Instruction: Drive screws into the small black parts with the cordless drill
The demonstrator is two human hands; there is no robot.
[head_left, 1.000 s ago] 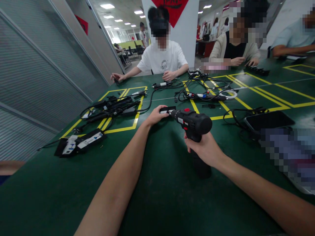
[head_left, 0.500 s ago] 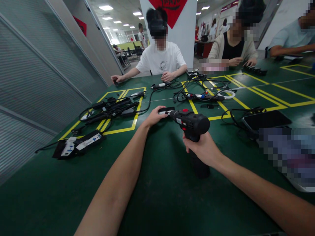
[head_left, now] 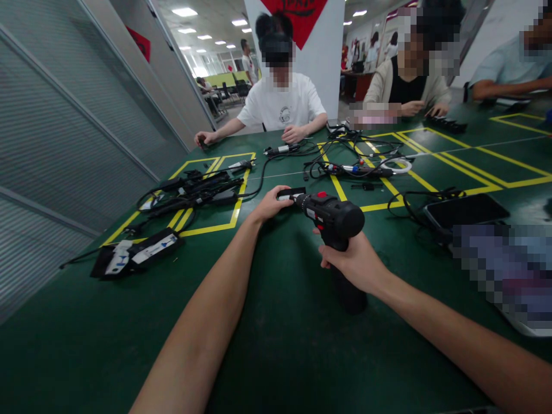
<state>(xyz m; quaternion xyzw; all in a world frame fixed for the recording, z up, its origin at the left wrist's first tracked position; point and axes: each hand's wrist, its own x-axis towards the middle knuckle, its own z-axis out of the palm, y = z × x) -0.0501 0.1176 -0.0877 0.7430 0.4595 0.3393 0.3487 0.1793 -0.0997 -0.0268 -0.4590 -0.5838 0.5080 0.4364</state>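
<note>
My right hand [head_left: 356,261] is wrapped round the handle of a black cordless drill [head_left: 334,215] with red details. The drill points away and to the left, and its base is close to the green table [head_left: 276,345]. Its front end meets a small black part with a white face [head_left: 296,191]; whether the bit touches it I cannot tell. My left hand [head_left: 271,204] grips that part at its left end, fingers behind and thumb in front. The fingers partly cover it.
Black cables and tools [head_left: 198,187] lie at the left, with a black pouch-like piece [head_left: 138,253] nearer. Soldering-iron-like tools [head_left: 357,169] and tangled leads lie beyond my hands. A phone-like black slab [head_left: 468,208] is at right. A co-worker in white [head_left: 282,106] sits opposite.
The view shifts slightly. My right hand's fingers have loosened a little at the drill's trigger, one now showing extended. The drill has tilted slightly; my left hand stays on the black part.
</note>
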